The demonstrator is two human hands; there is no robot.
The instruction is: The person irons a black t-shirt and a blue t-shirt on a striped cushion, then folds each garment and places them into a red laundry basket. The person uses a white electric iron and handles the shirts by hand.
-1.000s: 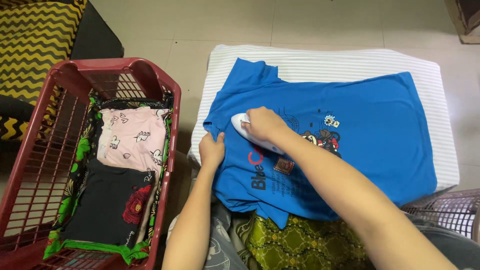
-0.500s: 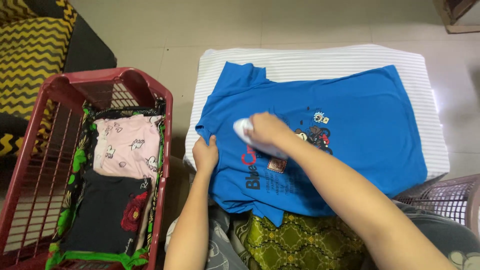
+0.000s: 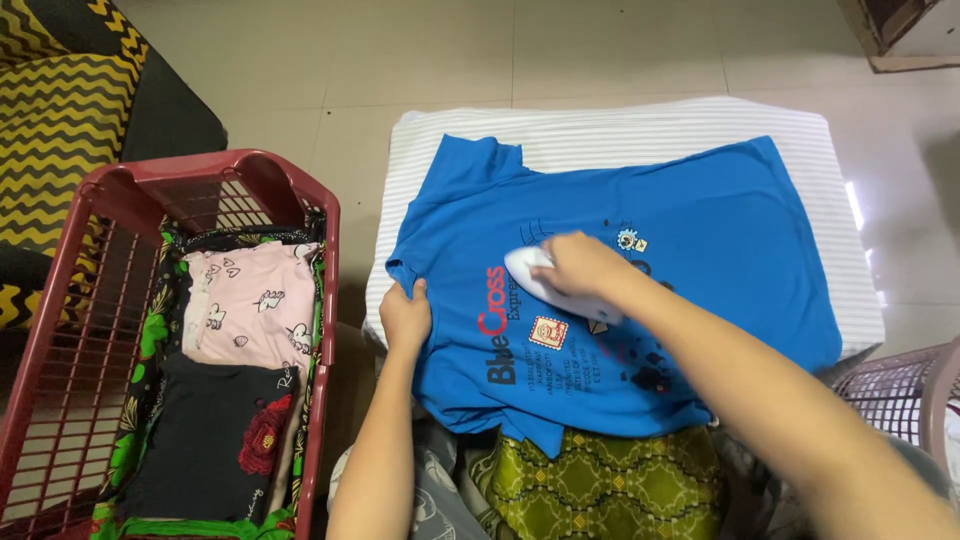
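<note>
A blue printed T-shirt [image 3: 720, 230] lies spread on a white striped padded surface [image 3: 640, 130]. My right hand [image 3: 582, 268] grips a white iron [image 3: 527, 268] that rests on the shirt's printed chest, most of it hidden under my fingers. At the shirt's left edge by the collar, my left hand [image 3: 406, 316] pinches the blue fabric and holds it taut.
A red plastic basket [image 3: 105, 300] on the left holds folded clothes: a pink top [image 3: 255, 305] and a black piece with a red flower [image 3: 215, 430]. A yellow and black zigzag cushion [image 3: 55, 110] lies far left. Green patterned cloth [image 3: 600, 485] covers my lap. A wire basket [image 3: 900, 390] sits at right.
My right hand has slid the iron to the right across the shirt's print, uncovering the lettering. My left hand keeps its hold on the shirt's left edge.
</note>
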